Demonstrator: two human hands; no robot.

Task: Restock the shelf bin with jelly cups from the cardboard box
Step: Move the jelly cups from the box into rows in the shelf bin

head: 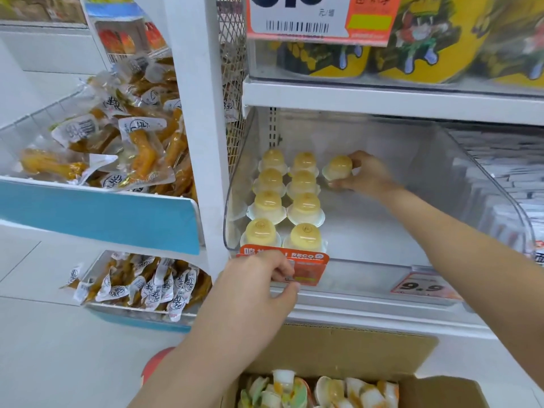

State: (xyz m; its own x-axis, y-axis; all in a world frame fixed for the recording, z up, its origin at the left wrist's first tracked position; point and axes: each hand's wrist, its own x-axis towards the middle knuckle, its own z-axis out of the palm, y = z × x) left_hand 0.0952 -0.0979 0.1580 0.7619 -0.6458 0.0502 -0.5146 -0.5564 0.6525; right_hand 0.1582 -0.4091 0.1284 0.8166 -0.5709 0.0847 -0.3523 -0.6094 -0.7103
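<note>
Right hand (pixel 363 175) gripping jelly cup (pixel 338 169) at bin (pixel 482 172) rear, left hand (pixel 259 287) pinching front tag (pixel 306 267); careless set-down could topple neighbouring cups (pixel 303 184).

Shelf bin (pixel 485 160) clear glossy plastic; jelly cups (pixel 304 209) glossy translucent plastic; cardboard box (pixel 353 351) matt brown.

Bright, even store light fills everything, with only faint shadows. Soft glare sits on the clear shelf bin (pixel 485 160) toward 3 o'clock. Shelf lines bow near the edges, and the whole view looks slightly soft.
</note>
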